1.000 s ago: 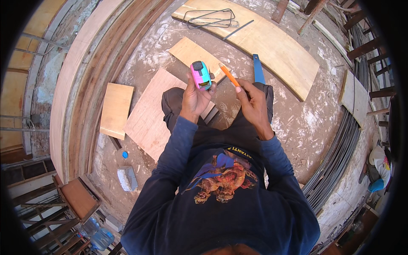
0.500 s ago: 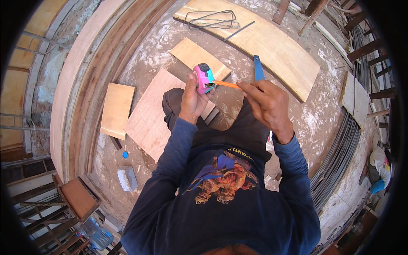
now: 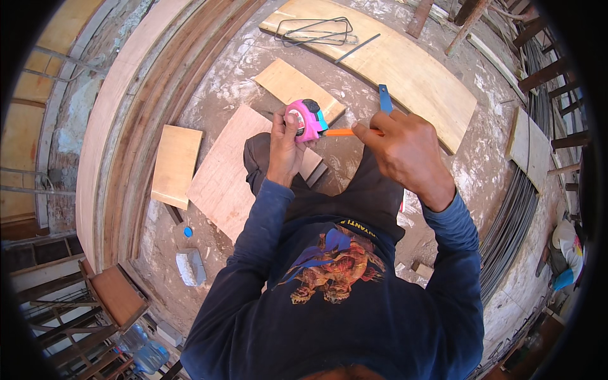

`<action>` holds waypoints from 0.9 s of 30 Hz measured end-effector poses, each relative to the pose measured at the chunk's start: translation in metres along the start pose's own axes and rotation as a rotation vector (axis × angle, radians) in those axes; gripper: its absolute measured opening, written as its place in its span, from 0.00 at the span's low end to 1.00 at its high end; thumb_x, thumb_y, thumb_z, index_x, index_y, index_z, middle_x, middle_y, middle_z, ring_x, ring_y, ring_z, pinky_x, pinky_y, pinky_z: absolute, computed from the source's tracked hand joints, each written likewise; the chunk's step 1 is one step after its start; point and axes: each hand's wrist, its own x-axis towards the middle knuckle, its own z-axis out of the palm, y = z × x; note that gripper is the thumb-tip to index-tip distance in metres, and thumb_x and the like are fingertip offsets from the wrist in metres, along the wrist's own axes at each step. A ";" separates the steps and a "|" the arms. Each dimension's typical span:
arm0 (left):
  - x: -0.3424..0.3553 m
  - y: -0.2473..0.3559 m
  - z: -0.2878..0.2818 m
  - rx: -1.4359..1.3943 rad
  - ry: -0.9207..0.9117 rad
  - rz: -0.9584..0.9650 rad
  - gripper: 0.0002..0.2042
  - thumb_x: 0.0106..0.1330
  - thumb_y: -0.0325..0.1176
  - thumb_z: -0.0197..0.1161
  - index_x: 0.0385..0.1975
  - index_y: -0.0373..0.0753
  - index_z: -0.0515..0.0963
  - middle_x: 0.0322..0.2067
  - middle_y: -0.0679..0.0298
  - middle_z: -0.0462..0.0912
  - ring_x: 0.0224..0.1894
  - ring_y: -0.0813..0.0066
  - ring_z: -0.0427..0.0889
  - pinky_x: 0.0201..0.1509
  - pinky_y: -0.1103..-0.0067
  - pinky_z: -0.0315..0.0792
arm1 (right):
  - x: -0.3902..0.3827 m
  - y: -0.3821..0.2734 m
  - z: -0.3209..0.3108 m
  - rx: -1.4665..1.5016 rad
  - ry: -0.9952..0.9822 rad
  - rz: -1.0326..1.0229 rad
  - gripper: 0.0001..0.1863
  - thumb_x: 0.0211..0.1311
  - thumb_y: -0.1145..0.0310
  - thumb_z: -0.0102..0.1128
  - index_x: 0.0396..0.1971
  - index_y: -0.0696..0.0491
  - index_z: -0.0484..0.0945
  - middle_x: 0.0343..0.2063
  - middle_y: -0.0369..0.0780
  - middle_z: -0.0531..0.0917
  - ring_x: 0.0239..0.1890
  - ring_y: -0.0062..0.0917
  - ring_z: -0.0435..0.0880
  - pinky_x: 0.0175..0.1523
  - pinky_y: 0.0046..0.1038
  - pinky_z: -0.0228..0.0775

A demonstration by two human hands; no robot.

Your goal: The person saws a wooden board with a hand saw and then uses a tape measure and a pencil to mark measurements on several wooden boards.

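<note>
My left hand (image 3: 285, 145) is closed around a pink and teal tape measure (image 3: 304, 120), held up over my lap. A short run of orange tape blade (image 3: 339, 132) sticks out of its case toward the right. The blade's free end is pinched in the fingers of my right hand (image 3: 405, 149). Just past that hand the end of a flat blue tool (image 3: 384, 98) shows on the floor; the hand hides the rest. Below the tape measure lies a reddish plywood sheet (image 3: 221, 164), with a paler board (image 3: 301, 92) farther off.
A long plywood panel (image 3: 418, 82) at the far side carries bent wire rods (image 3: 316, 31). Stacked long boards (image 3: 120, 145) line the left, beside a small board (image 3: 177, 164). A blue cap (image 3: 188, 232) and a whitish block (image 3: 190, 266) lie nearby. Steel rods (image 3: 516, 228) run along the right.
The tape measure has turned so its round side face shows more. My right hand has shifted slightly right and nearer to me, still gripping the orange blade.
</note>
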 end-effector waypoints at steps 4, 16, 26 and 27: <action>0.001 0.000 0.007 0.038 -0.011 0.043 0.21 0.72 0.48 0.62 0.54 0.42 0.64 0.40 0.63 0.81 0.34 0.76 0.84 0.29 0.79 0.79 | 0.000 -0.010 0.006 -0.049 -0.054 0.001 0.09 0.46 0.70 0.64 0.31 0.51 0.80 0.24 0.35 0.76 0.28 0.27 0.80 0.28 0.32 0.70; 0.008 0.003 0.011 0.085 0.001 0.089 0.17 0.77 0.45 0.54 0.53 0.38 0.69 0.41 0.62 0.81 0.35 0.76 0.83 0.29 0.78 0.79 | -0.022 -0.012 0.043 0.172 0.073 0.096 0.16 0.48 0.71 0.63 0.41 0.47 0.83 0.25 0.35 0.74 0.25 0.27 0.79 0.26 0.32 0.69; 0.013 0.022 0.009 0.046 0.003 0.128 0.22 0.78 0.49 0.50 0.58 0.36 0.71 0.47 0.61 0.81 0.49 0.74 0.81 0.54 0.75 0.77 | -0.026 0.010 0.041 0.680 0.291 0.593 0.08 0.69 0.69 0.57 0.44 0.53 0.79 0.26 0.37 0.79 0.24 0.27 0.78 0.29 0.27 0.65; 0.012 0.020 0.011 -0.007 -0.038 0.094 0.21 0.77 0.47 0.53 0.58 0.36 0.71 0.48 0.61 0.82 0.49 0.74 0.82 0.54 0.75 0.78 | -0.023 0.010 0.049 0.883 0.303 0.696 0.08 0.71 0.67 0.57 0.44 0.55 0.78 0.26 0.38 0.80 0.24 0.25 0.77 0.28 0.25 0.64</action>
